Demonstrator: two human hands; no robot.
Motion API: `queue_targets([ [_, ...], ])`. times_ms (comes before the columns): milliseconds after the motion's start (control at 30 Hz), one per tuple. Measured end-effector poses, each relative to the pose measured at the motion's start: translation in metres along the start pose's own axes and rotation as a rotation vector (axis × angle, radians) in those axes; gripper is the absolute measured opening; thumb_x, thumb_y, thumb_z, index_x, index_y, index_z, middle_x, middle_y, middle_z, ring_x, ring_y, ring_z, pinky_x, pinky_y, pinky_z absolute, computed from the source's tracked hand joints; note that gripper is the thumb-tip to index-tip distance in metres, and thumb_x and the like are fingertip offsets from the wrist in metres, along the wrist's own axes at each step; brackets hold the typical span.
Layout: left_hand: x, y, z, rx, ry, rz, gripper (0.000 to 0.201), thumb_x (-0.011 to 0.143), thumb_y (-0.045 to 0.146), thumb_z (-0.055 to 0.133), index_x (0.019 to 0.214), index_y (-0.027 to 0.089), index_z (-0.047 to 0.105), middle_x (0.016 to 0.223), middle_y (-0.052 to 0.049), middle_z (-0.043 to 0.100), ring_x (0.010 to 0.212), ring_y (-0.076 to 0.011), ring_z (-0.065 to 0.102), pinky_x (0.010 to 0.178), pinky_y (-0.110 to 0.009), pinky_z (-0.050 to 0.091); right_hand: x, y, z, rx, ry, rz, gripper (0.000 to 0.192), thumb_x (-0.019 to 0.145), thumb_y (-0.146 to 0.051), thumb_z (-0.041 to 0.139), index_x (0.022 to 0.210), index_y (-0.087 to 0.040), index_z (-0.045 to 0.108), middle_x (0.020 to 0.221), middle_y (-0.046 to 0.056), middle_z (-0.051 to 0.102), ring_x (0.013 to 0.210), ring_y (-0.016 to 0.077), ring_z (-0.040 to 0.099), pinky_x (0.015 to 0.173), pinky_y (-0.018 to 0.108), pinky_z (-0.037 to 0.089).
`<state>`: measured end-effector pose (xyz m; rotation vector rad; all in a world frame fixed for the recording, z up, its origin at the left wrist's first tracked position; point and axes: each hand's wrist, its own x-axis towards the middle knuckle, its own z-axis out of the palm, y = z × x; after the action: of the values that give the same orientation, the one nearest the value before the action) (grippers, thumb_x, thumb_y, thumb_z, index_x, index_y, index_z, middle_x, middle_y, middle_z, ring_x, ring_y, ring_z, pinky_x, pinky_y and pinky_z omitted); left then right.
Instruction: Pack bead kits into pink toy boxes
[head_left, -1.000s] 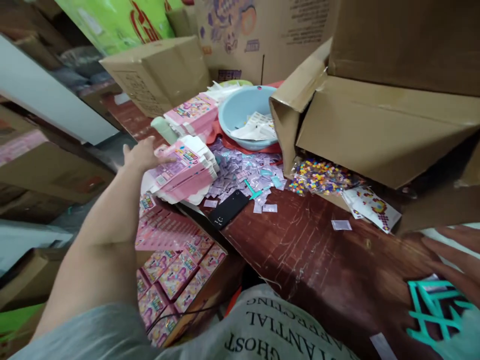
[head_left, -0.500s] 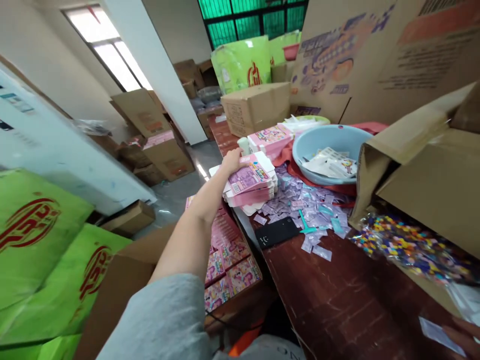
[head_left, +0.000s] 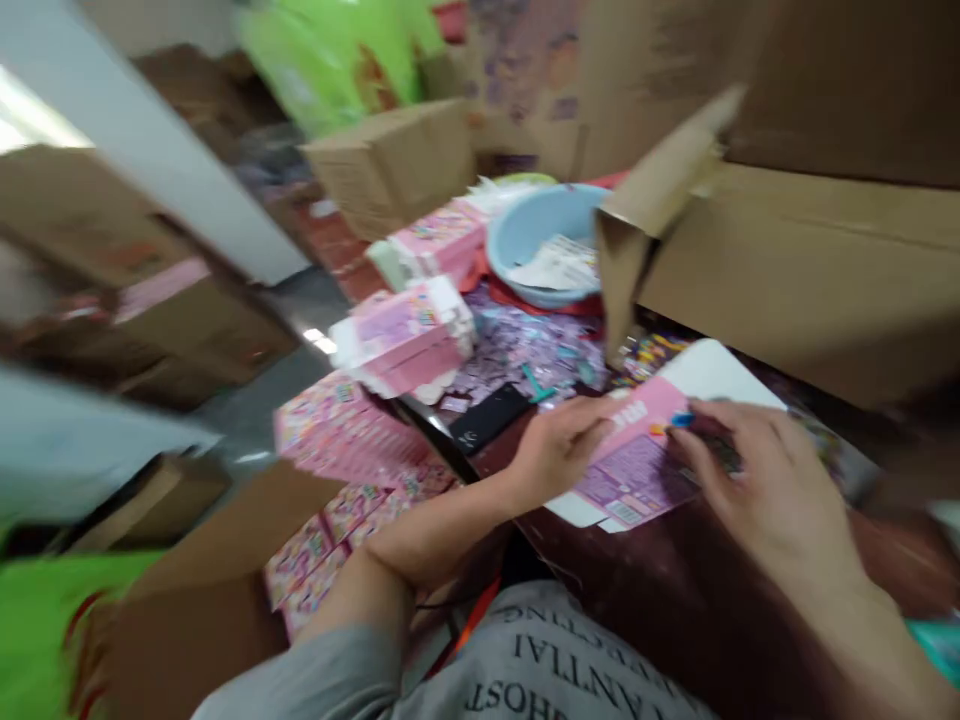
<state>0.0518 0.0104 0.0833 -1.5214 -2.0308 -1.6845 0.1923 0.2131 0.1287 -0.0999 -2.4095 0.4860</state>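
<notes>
Both hands hold a flat pink carton [head_left: 641, 455] over the brown table [head_left: 675, 600], just in front of the person's chest. The carton lies nearly flat, printed face up. Its long axis runs from the lower left, where a barcode end with white flaps sits nearest the person, up to the right, where a white flap [head_left: 709, 372] points toward the big cardboard box [head_left: 795, 270]. The picture is blurred, so the print cannot be read.

The left hand [head_left: 559, 450] grips the carton's left edge, fingers curled over the top and pinching the card; the thumb is hidden. The right hand [head_left: 757, 475] rests on the carton's right part, fingers bent and pressed down on it. Whether its thumb goes under the card I cannot tell.

Taking the carton as landmark: just beyond its left end lies a black phone [head_left: 491, 418] on the table, with a heap of small purple packets [head_left: 525, 350] beyond that. Farther up and left sits a stack of pink cartons [head_left: 405, 335], and behind the stack a blue basin [head_left: 544, 245] with papers in it. Left of and below the carton, off the table edge, an open box holds more pink packs [head_left: 337, 430].
</notes>
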Motion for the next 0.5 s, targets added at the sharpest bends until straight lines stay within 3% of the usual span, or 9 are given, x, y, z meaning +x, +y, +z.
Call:
queue_targets([
  [67,-0.017,0.008,0.021,-0.055,-0.031,-0.04,0.04,0.114,0.031,0.063,0.154,0.031,0.069,0.142,-0.011,0.081,0.121,-0.0252,0.082,0.104,-0.04,0.068,-0.011,0.003,-0.009,0.124,-0.043,0.077,0.023,0.111,-0.041,0.07,0.13,-0.028,0.071,0.105,0.009,0.078,0.094,0.0258,0.077,0.084,0.044,0.067],
  [100,-0.021,0.009,0.027,-0.083,-0.105,-0.074,0.044,0.111,0.035,0.069,0.155,0.031,0.068,0.146,-0.011,0.079,0.125,-0.0276,0.081,0.108,-0.042,0.068,-0.016,0.003,-0.015,0.219,-0.067,0.116,0.022,0.111,-0.04,0.071,0.129,-0.028,0.071,0.1,0.005,0.076,0.088,0.0214,0.075,0.079,0.037,0.065],
  [167,-0.024,0.005,0.036,-0.144,-0.304,-0.173,0.044,0.107,0.043,0.075,0.149,0.03,0.073,0.136,-0.008,0.083,0.117,-0.0293,0.083,0.103,-0.042,0.069,-0.023,0.003,-0.024,0.363,-0.125,0.119,0.018,0.113,-0.037,0.069,0.128,-0.028,0.07,0.098,0.002,0.075,0.085,0.0172,0.074,0.078,0.032,0.064],
  [233,-0.026,-0.004,0.046,-0.187,-0.441,-0.308,0.032,0.107,0.046,0.073,0.132,0.028,0.079,0.115,-0.004,0.087,0.098,-0.027,0.085,0.09,-0.039,0.071,-0.033,0.01,-0.029,0.377,-0.14,0.068,0.014,0.115,-0.034,0.066,0.125,-0.027,0.071,0.106,0.004,0.077,0.098,0.0185,0.076,0.09,0.035,0.066],
  [300,-0.029,-0.015,0.055,-0.242,-0.443,-0.426,0.031,0.106,0.048,0.073,0.127,0.026,0.077,0.111,-0.005,0.087,0.093,-0.0262,0.084,0.085,-0.038,0.071,-0.052,0.023,-0.029,0.294,-0.055,0.123,0.016,0.113,-0.035,0.069,0.127,-0.028,0.071,0.127,0.008,0.077,0.124,0.0241,0.074,0.112,0.045,0.063],
  [367,-0.036,-0.028,0.062,-0.334,-0.36,-0.48,0.062,0.095,0.051,0.087,0.148,0.028,0.065,0.133,-0.01,0.082,0.107,-0.0286,0.083,0.089,-0.04,0.072,-0.08,0.04,-0.024,0.256,0.045,0.288,0.04,0.106,-0.046,0.08,0.139,-0.029,0.067,0.148,0.012,0.069,0.146,0.0306,0.063,0.127,0.056,0.054],
  [433,-0.044,-0.041,0.067,-0.426,-0.32,-0.482,0.105,0.081,0.05,0.099,0.168,0.034,0.041,0.155,-0.016,0.07,0.119,-0.0303,0.081,0.092,-0.042,0.073,-0.114,0.056,-0.013,0.398,0.032,0.459,0.064,0.1,-0.056,0.084,0.152,-0.029,0.058,0.157,0.014,0.063,0.148,0.0317,0.062,0.127,0.058,0.055],
  [467,-0.048,-0.046,0.069,-0.455,-0.339,-0.479,0.113,0.078,0.049,0.101,0.17,0.036,0.036,0.157,-0.016,0.067,0.119,-0.0299,0.08,0.09,-0.041,0.073,-0.131,0.062,-0.006,0.53,-0.014,0.53,0.069,0.1,-0.059,0.083,0.156,-0.03,0.054,0.156,0.014,0.064,0.141,0.0294,0.066,0.122,0.055,0.059],
  [500,-0.051,-0.05,0.07,-0.471,-0.382,-0.477,0.108,0.079,0.048,0.101,0.166,0.037,0.04,0.153,-0.015,0.069,0.115,-0.0284,0.081,0.087,-0.039,0.073,-0.146,0.066,0.0,0.671,-0.061,0.587,0.069,0.102,-0.059,0.081,0.157,-0.03,0.052,0.153,0.012,0.066,0.133,0.0258,0.07,0.115,0.05,0.063],
])
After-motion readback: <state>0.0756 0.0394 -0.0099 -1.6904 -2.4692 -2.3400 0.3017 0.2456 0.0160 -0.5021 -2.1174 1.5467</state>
